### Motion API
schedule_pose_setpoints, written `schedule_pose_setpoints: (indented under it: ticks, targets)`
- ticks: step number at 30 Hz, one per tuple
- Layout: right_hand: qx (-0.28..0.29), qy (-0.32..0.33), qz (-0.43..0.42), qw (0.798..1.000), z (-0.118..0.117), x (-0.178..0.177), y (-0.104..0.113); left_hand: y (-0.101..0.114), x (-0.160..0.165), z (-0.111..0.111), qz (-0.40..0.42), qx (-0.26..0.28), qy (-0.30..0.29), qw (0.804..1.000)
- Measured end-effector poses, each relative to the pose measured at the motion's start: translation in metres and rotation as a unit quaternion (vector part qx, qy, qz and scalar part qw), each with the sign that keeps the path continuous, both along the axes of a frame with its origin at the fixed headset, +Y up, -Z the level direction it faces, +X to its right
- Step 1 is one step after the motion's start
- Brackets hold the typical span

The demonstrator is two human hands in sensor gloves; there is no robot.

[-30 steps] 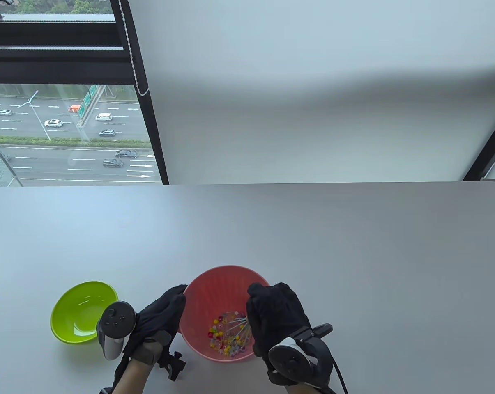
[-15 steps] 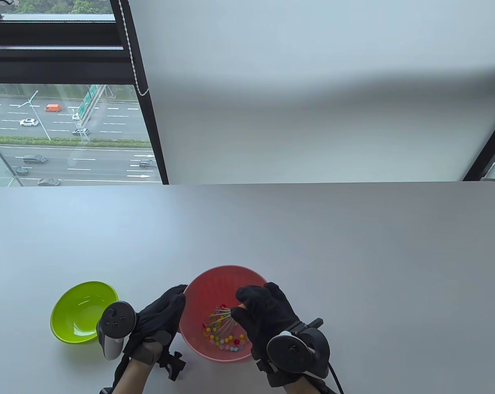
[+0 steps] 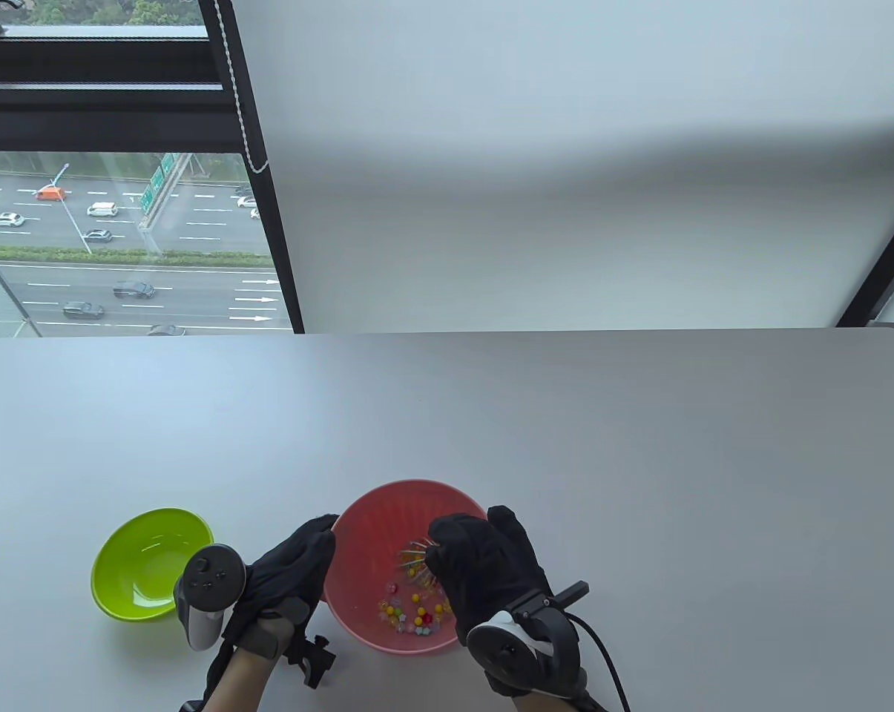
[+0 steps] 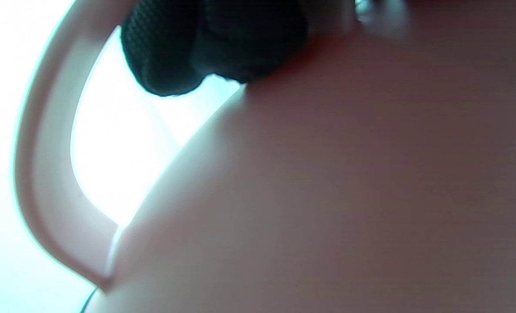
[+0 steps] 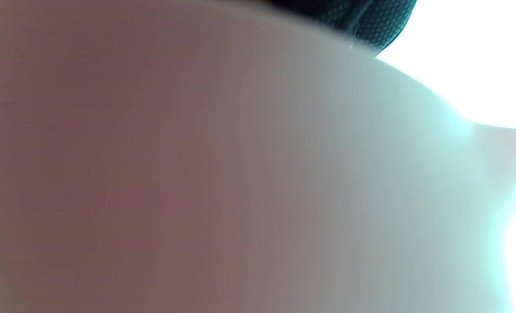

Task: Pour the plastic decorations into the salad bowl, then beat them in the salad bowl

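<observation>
You are working with 2 bowls on the white table (image 3: 491, 415): 1 pink salad bowl (image 3: 387, 512) near the front edge and 1 green bowl (image 3: 139, 567) just to its left, which is looking empty. Your left hand (image 3: 287, 575) is resting against the left outside wall of the salad bowl, and the fingers are wrapping around the wall near the rim; in the left wrist view the gloved fingertips (image 4: 175, 56) are lying on the pink wall (image 4: 327, 174). Your right hand (image 3: 484, 571) is hovering over the right half of the salad bowl with the fingers curling around 1 wire whisk (image 3: 415, 558), and the wires are pointing down-left into the bowl. The plastic decorations (image 3: 413, 617) are lying on the bottom of the salad bowl, in yellow, red and pale colours; they are too small to count exactly.
</observation>
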State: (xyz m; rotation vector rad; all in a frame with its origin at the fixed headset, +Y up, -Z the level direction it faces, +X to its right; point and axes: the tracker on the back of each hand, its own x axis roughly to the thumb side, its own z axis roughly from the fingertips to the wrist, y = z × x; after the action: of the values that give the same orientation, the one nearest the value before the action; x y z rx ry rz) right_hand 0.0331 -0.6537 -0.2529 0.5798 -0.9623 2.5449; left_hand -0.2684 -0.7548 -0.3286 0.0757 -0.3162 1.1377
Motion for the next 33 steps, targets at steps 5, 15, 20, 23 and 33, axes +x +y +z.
schedule_pose_setpoints:
  ticks: [5, 15, 20, 23, 33]
  targets:
    - [0.015, -0.010, 0.005, 1.000, 0.001, 0.003, 0.001, 0.000, 0.000, 0.000, 0.000, 0.000, 0.000, 1.000]
    - [0.031, -0.009, -0.020, 0.999, 0.004, 0.008, 0.004, 0.000, 0.000, 0.000, 0.000, 0.000, 0.000, 1.000]
    - [0.026, 0.000, -0.047, 0.999, 0.005, 0.011, 0.004, 0.000, 0.000, 0.000, 0.000, 0.000, 0.000, 1.000]
    - [0.016, 0.009, -0.063, 0.998, 0.004, 0.012, 0.004, 0.000, 0.000, 0.000, 0.000, 0.000, 0.000, 1.000]
    - [-0.056, 0.064, -0.102, 0.991, -0.004, 0.008, -0.002, 0.000, 0.000, 0.000, 0.000, 0.000, 0.000, 1.000]
